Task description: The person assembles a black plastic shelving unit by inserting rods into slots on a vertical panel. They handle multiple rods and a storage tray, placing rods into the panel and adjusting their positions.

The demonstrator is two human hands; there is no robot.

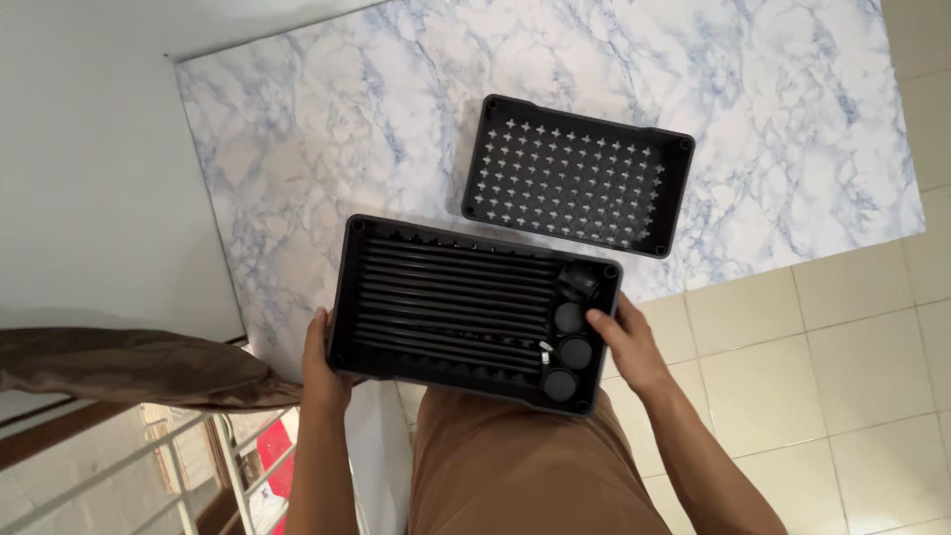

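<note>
Your left hand (325,372) and right hand (631,345) grip the ends of the open black case (466,307) at the bench's (317,149) near edge, fingers clenched on its walls. The studded lid (578,175) already lies off, farther back.

Soft, even daylight fills a sharp frame; the marble table (396,119) shows no glare, shadows faint beneath the black trays.

Black ribbed case (451,307), open, level, above lap.
</note>
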